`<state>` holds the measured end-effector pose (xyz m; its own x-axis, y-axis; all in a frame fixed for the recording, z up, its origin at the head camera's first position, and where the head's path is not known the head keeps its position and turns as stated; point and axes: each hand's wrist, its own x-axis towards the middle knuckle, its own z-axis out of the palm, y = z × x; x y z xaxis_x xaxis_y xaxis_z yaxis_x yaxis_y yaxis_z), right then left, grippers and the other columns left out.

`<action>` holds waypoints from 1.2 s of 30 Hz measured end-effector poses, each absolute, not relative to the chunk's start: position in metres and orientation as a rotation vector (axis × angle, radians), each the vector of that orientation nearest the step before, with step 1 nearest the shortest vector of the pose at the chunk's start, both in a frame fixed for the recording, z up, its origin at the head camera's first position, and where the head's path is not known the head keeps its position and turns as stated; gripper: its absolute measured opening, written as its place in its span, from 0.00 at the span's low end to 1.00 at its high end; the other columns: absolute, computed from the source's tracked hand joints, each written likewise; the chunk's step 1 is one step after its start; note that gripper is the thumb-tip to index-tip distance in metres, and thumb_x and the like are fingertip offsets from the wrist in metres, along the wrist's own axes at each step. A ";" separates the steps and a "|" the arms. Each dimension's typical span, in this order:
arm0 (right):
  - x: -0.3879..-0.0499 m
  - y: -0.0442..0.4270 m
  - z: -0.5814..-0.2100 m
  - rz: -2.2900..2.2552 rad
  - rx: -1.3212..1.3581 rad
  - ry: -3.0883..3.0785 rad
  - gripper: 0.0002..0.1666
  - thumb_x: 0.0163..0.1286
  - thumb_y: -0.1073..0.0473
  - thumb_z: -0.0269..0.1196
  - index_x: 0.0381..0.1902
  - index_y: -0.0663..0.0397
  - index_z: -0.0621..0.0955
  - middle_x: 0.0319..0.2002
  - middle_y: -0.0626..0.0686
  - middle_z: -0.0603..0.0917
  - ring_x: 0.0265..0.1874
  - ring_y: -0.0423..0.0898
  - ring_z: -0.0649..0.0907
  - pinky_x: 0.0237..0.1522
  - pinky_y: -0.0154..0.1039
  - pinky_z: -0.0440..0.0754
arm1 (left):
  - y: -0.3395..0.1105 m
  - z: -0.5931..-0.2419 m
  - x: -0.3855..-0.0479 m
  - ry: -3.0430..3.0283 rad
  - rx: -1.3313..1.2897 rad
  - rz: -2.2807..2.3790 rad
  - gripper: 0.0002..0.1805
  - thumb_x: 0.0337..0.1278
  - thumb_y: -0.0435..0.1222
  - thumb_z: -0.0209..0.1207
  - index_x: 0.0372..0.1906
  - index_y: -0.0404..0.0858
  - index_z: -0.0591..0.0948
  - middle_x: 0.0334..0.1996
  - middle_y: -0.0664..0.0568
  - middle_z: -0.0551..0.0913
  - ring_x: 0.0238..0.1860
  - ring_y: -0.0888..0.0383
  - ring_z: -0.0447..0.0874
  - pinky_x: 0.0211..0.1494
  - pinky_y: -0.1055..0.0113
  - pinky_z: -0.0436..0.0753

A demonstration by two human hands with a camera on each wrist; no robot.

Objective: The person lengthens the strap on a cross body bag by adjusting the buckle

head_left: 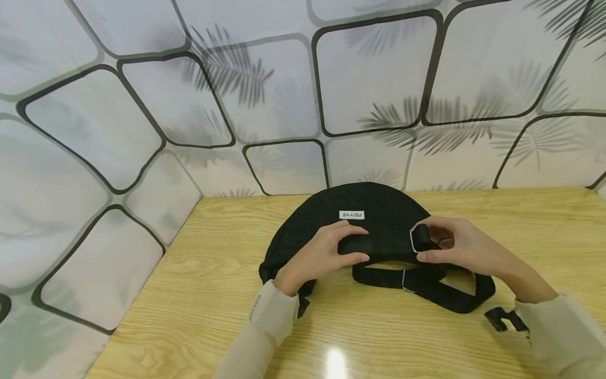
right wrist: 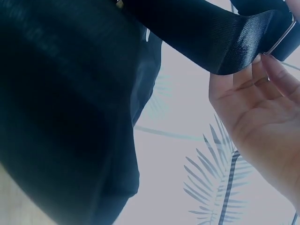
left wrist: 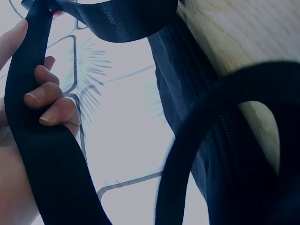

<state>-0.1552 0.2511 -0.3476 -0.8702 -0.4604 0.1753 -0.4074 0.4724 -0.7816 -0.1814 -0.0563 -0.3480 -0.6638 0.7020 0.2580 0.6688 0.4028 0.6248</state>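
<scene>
A black waist bag (head_left: 379,202) with a white label (head_left: 352,215) lies near the back of the table. Over its front is my left hand (head_left: 318,248), thumb and index finger apart. The left wrist view shows that hand's fingers curled round a wide black strap (left wrist: 28,110). At the bag's right end my right hand (head_left: 466,246) pinches a metal slider buckle (head_left: 412,241) with the strap looped through it. The right wrist view shows my fingertips at the buckle's edge. A second metal slider (head_left: 404,280) sits on the strap length lying in front of the bag.
The wood-grain table (head_left: 199,295) meets a patterned cloth backdrop (head_left: 284,95) behind and at the left. A black plastic clip (head_left: 505,319) lies by the right sleeve. Another black clip end (head_left: 303,306) shows beside the left sleeve.
</scene>
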 end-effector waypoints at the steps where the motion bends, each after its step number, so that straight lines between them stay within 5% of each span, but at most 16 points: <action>1: -0.155 0.252 -0.348 -1.378 -0.776 2.643 0.26 0.63 0.66 0.72 0.58 0.69 0.78 0.43 0.53 0.83 0.39 0.38 0.83 0.38 0.36 0.83 | -0.057 -0.348 -0.181 2.592 1.269 1.125 0.24 0.65 0.38 0.68 0.63 0.35 0.80 0.55 0.47 0.80 0.57 0.53 0.79 0.62 0.66 0.75; 18: -0.154 0.261 -0.354 -1.373 -0.768 2.681 0.26 0.62 0.68 0.72 0.58 0.68 0.79 0.40 0.53 0.78 0.33 0.41 0.78 0.33 0.35 0.78 | -0.065 -0.349 -0.181 2.588 1.272 1.152 0.24 0.62 0.38 0.70 0.61 0.34 0.80 0.54 0.47 0.80 0.56 0.54 0.79 0.61 0.66 0.75; 29: -0.150 0.272 -0.360 -1.403 -0.768 2.666 0.26 0.62 0.70 0.71 0.58 0.68 0.78 0.42 0.48 0.82 0.36 0.39 0.82 0.35 0.33 0.79 | -0.071 -0.352 -0.180 2.573 1.249 1.129 0.25 0.63 0.38 0.69 0.62 0.34 0.80 0.51 0.47 0.80 0.46 0.57 0.80 0.55 0.66 0.78; 36: -0.144 0.280 -0.364 -1.208 -0.680 2.739 0.27 0.63 0.62 0.73 0.59 0.64 0.79 0.48 0.54 0.83 0.42 0.34 0.82 0.39 0.35 0.81 | -0.072 -0.355 -0.180 2.546 1.220 1.032 0.26 0.65 0.39 0.68 0.64 0.33 0.78 0.51 0.45 0.80 0.38 0.55 0.77 0.49 0.67 0.79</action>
<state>-0.1438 0.2796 -0.3636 -0.8996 -0.4226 0.1102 -0.3664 0.5927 -0.7173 -0.1803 -0.0721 -0.3553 -0.6629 0.7308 0.1630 0.6379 0.4373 0.6339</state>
